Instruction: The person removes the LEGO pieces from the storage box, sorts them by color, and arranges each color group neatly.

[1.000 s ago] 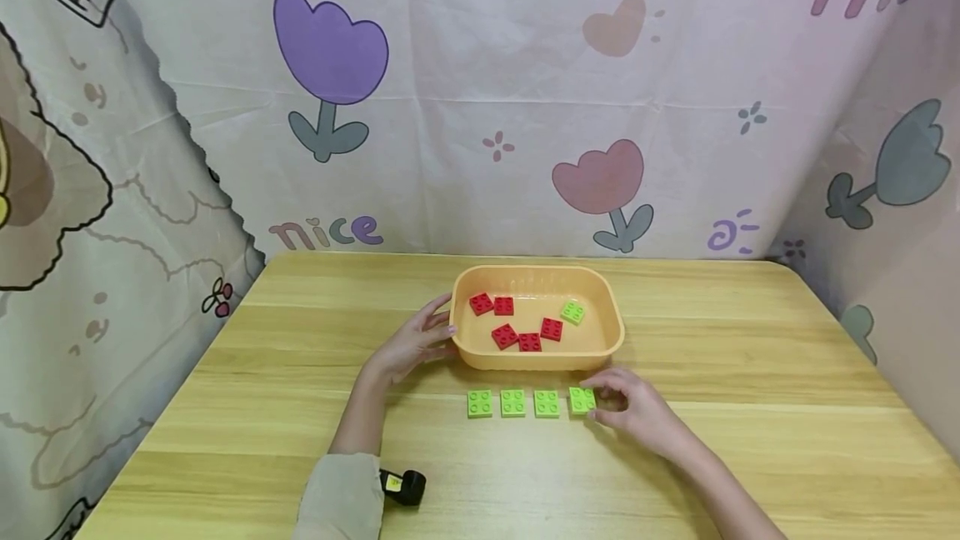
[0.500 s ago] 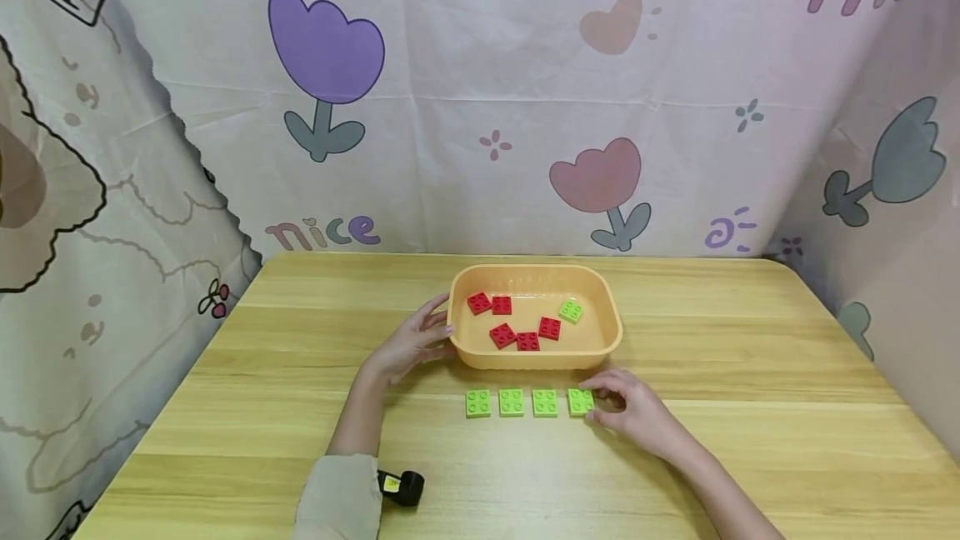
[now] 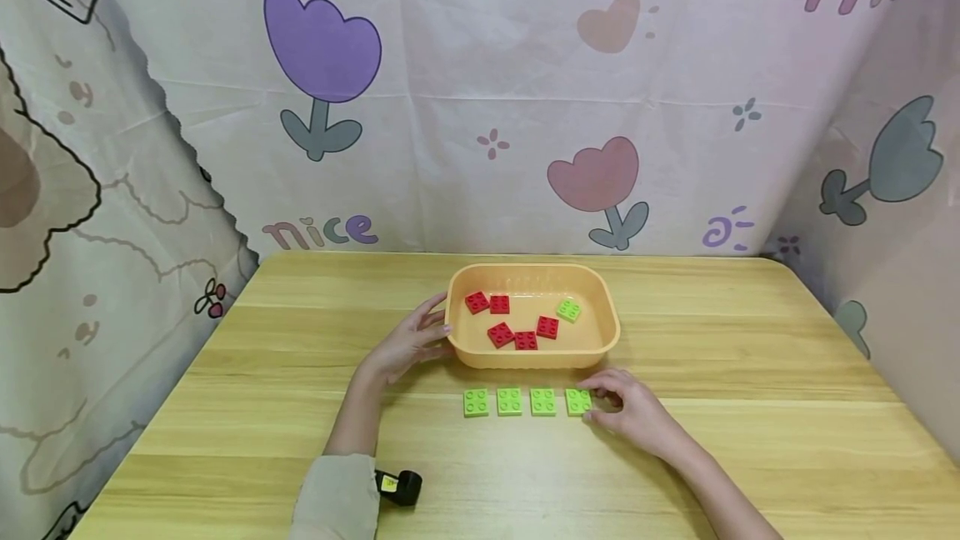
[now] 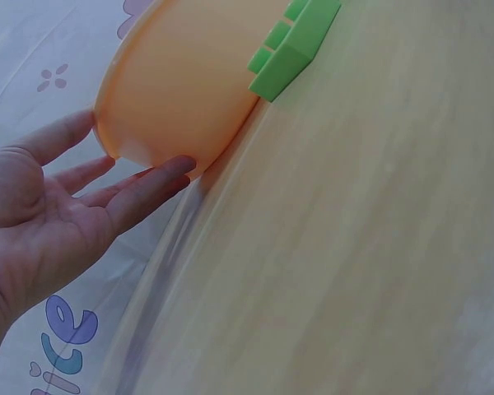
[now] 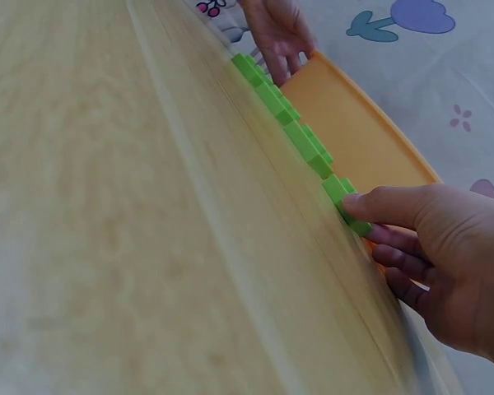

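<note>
At the right end of a row of light green toy bricks (image 3: 508, 402), my right hand (image 3: 633, 408) pinches the last green brick (image 3: 576, 402) between thumb and index finger. In the right wrist view that brick (image 5: 336, 194) lies low at the table, a small gap from its neighbour. My left hand (image 3: 405, 346) touches the left end of an orange-yellow plastic basin (image 3: 536, 361). The left wrist view shows the fingers of this hand (image 4: 58, 197) mostly straight against the basin's outer wall (image 4: 173, 90). Several red bricks (image 3: 500, 335) and one green brick (image 3: 569, 311) lie loose inside the basin.
The wooden table (image 3: 300, 290) runs back to a printed cloth (image 3: 450, 40) hanging behind it. A small black device (image 3: 401, 487) sticks out at the left sleeve (image 3: 337, 494). The brick row stands just in front of the basin.
The rightmost green brick has straightened a little, from slightly turned to in line with the row, with my right hand still on it. The whole head view has shifted slightly.
</note>
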Demonstrator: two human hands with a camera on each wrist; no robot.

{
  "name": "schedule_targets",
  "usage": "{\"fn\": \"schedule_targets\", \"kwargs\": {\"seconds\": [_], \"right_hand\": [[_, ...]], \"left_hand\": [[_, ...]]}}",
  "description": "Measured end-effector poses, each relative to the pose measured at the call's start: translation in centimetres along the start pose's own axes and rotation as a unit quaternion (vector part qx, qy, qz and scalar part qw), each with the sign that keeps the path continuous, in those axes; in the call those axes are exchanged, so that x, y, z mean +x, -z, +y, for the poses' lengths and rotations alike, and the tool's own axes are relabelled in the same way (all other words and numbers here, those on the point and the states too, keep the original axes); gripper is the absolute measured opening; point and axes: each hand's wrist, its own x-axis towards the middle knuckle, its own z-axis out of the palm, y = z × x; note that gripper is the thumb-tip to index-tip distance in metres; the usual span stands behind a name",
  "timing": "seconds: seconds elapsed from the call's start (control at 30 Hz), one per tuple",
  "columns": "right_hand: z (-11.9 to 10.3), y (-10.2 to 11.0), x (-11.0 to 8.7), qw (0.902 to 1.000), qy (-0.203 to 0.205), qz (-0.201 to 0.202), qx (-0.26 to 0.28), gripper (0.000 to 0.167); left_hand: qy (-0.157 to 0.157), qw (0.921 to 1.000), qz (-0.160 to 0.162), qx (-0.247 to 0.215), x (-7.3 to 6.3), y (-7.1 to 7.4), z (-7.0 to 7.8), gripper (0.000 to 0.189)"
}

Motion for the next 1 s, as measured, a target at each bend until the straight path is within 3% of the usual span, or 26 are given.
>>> {"fn": "schedule_targets", "kwargs": {"seconds": [1.0], "right_hand": [[-0.25,0.26,0.01,0.9993,0.008,-0.006,0.037,0.037]], "left_hand": [[-0.007,0.9998,-0.019,-0.007,0.06,0.13,0.04,0.062]]}}
